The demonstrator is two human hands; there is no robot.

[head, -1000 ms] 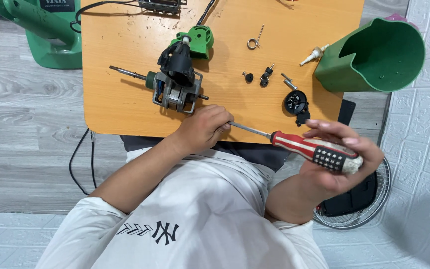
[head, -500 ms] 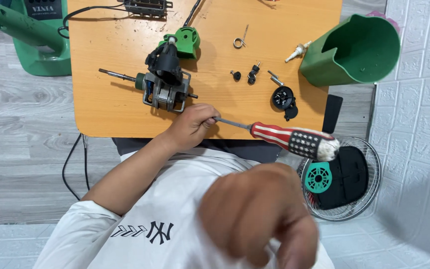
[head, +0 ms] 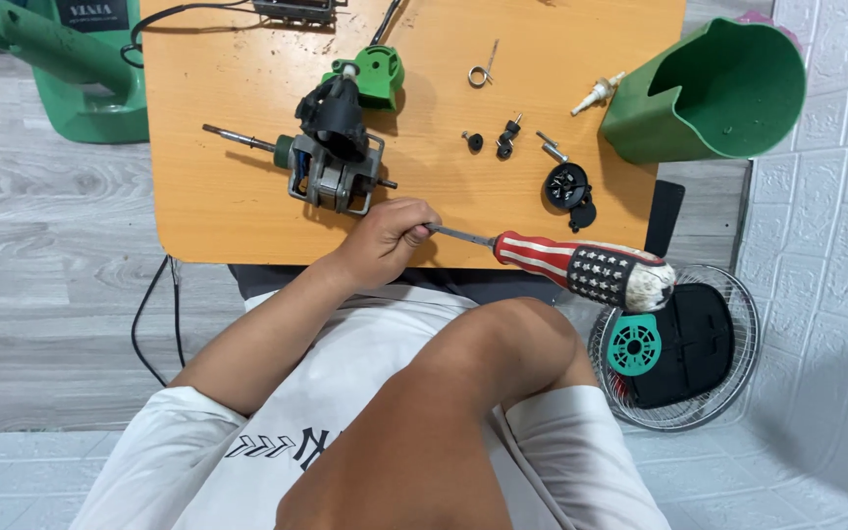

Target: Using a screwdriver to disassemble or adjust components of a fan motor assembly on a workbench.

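My left hand [head: 385, 238] is closed around the metal shaft of a big screwdriver [head: 581, 267] at the near edge of the orange table [head: 218, 211]. The screwdriver's red-and-white striped handle sticks out to the right, past the table edge, with nothing holding it. Just beyond my left hand sits a small electric fan motor [head: 331, 162] with a black top and a long shaft. My right forearm [head: 444, 412] is raised close to the camera; its hand is out of the picture.
On the table lie a green plastic cap [head: 377, 74], a wire spring [head: 483, 71], small black screws [head: 505, 135] and a black knob [head: 566, 186]. A green fan housing [head: 709, 88] is at the right, a wire fan grille [head: 684, 348] on the floor, a green fan base [head: 71, 79] at the left.
My right hand let go of the screwdriver handle and rose toward the camera, out of view. My left hand kept its grip on the shaft.
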